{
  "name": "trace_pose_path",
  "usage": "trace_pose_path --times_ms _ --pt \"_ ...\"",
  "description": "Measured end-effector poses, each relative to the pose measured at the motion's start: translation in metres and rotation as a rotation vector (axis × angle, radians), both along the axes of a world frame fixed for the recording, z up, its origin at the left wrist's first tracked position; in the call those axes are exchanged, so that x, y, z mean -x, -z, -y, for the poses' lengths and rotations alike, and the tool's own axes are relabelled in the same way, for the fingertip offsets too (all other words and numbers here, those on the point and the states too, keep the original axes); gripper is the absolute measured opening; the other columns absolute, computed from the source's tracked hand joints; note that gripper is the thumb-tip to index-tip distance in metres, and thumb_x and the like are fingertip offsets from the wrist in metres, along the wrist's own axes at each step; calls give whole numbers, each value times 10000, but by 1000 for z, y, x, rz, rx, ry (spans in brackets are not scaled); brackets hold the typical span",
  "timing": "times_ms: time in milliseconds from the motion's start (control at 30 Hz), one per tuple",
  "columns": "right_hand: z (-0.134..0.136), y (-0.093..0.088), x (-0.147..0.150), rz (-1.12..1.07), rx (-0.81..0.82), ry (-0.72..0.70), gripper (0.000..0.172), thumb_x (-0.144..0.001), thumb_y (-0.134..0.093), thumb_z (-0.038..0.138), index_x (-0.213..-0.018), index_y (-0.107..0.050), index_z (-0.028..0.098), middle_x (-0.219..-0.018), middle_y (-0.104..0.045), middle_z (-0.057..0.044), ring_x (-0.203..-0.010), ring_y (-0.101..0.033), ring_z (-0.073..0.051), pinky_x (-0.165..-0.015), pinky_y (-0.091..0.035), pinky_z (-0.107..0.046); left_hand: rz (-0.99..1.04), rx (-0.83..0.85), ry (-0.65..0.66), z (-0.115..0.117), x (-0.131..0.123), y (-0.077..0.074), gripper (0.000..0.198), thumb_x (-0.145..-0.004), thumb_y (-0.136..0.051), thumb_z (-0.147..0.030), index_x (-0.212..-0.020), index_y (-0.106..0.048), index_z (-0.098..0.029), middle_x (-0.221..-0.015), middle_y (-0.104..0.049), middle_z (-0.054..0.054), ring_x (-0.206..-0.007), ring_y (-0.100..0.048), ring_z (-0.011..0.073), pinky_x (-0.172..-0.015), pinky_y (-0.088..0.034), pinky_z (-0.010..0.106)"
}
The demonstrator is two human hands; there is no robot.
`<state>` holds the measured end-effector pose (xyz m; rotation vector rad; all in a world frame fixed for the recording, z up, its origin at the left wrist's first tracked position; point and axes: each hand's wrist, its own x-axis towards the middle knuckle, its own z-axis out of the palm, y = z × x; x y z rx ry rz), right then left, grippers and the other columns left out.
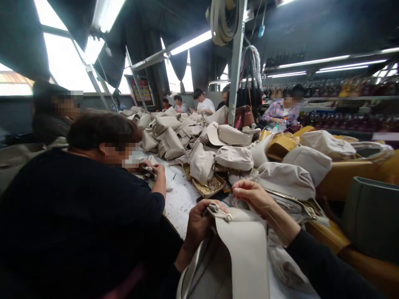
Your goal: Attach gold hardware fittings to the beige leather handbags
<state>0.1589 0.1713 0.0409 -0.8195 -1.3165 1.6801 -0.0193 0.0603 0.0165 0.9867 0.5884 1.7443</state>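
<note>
My left hand is closed around the upper corner of a pale beige handbag, beside a small metal ring. The bag's flap hangs down toward me, and its lower part runs out of the picture. Just above the bag, my right hand is raised with thumb and forefinger pinched together; what lies between the fingertips is too small to make out. Close behind the hands stands a shallow box filled with small gold-coloured metal pieces.
Many beige bags are heaped along the white table. Mustard-yellow bags and a dark grey container lie to the right. A co-worker in a dark top sits close on the left. A metal post rises behind the pile.
</note>
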Motion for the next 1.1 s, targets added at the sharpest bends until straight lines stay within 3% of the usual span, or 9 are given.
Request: trace_pose_path --times_ms 133,300,400,600,733,867,1100 --pt "31 -30 -31 -61 -24 -133 341 -655 -955 383 -838 -782 152 -737 -705 -15 -682 -591 -115 -684 -460 -238 -138 -32 125 8 -17 -18 130 -781 -837 -239 -822 -735 -171 -792 -750 48 -801 -709 234 -835 -566 398" --pt "65 -60 -53 -53 -80 -336 275 -792 -878 371 -910 -766 149 -803 -719 -13 -654 -565 -88 -613 -414 -210 -221 62 84 10 -29 -21 174 -723 -863 -225 -813 -723 -171 -735 -726 33 -770 -704 216 -787 -585 346" --pt "73 -58 -56 -65 -142 -353 265 -839 -842 376 -915 -745 141 -812 -713 -17 -700 -592 -103 -660 -439 -222 -264 112 67 10 -34 -21 213 -710 -873 -245 -812 -702 -168 -748 -697 21 -711 -685 185 -744 -589 315" --pt "73 -50 -59 -147 -308 -293 238 -878 -799 368 -840 -721 146 -784 -650 -2 -714 -608 -122 -714 -473 -255 -303 -18 86 6 -40 -21 232 -693 -886 -240 -808 -689 -199 -992 -594 -9 -708 -654 123 -709 -567 278" --pt "77 -53 -62 -51 -414 -250 231 -905 -757 390 -862 -744 163 -852 -657 -20 -746 -611 -135 -718 -491 -264 -332 -34 23 6 -41 -21 242 -687 -895 -235 -785 -679 -186 -918 -576 7 -862 -635 173 -779 -536 272" --pt "79 -58 -64 74 -562 -184 216 -912 -734 393 -866 -775 186 -875 -645 -24 -779 -609 -151 -733 -504 -274 -270 -31 53 7 -47 -23 296 -685 -890 -221 -814 -623 -210 -884 -558 -11 -850 -596 162 -726 -525 246" --pt "83 -58 -65 86 -592 -181 160 -918 -719 324 -850 -763 186 -854 -642 -10 -791 -604 -148 -761 -484 -264 -232 -51 58 9 -50 -24 341 -684 -886 -220 -811 -570 -205 -864 -514 -18 -790 -552 139 -666 -505 219"
